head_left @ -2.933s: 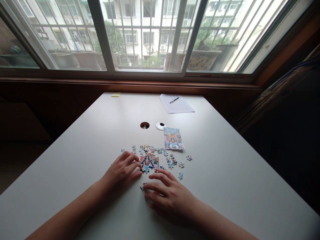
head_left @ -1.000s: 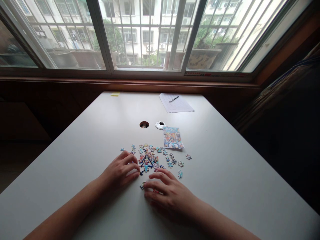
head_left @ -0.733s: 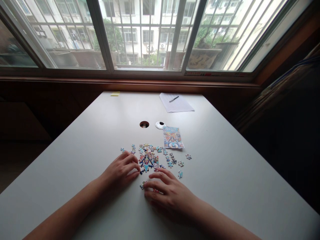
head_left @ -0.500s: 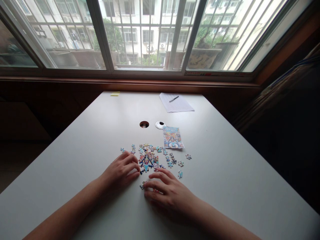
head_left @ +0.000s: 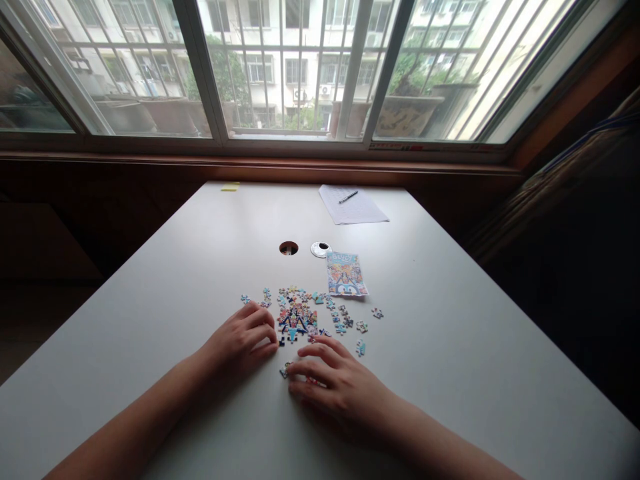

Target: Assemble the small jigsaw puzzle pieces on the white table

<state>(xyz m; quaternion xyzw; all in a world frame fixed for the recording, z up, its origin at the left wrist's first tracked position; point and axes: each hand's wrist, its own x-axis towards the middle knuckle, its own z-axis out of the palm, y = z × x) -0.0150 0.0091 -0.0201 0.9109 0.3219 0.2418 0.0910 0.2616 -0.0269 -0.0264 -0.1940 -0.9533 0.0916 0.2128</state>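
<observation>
A partly joined jigsaw puzzle [head_left: 296, 323] with a colourful cartoon picture lies on the white table. At its lower left corner, my left hand [head_left: 249, 335] is closed, with thumb and forefinger at a small dark puzzle piece [head_left: 281, 342]. My right hand [head_left: 334, 375] rests below the puzzle, fingers apart and bent. Its fingertips are beside a loose puzzle piece [head_left: 285, 370], and reddish pieces show partly under its fingers. Several other loose pieces [head_left: 340, 320] lie right of the puzzle and along its top. My hands hide part of the table beneath them.
A printed picture card [head_left: 346, 275] lies behind the loose pieces. Beyond are a round cable hole [head_left: 289, 249], its silvery cover [head_left: 320, 249], paper sheets [head_left: 353, 208] with a pen [head_left: 348, 197], and yellow sticky notes [head_left: 230, 187]. A barred window [head_left: 300, 73] stands past the table.
My left hand has drawn back slightly to the left, and the dark piece at its fingertips has shifted a little with it. My right hand has stayed in place.
</observation>
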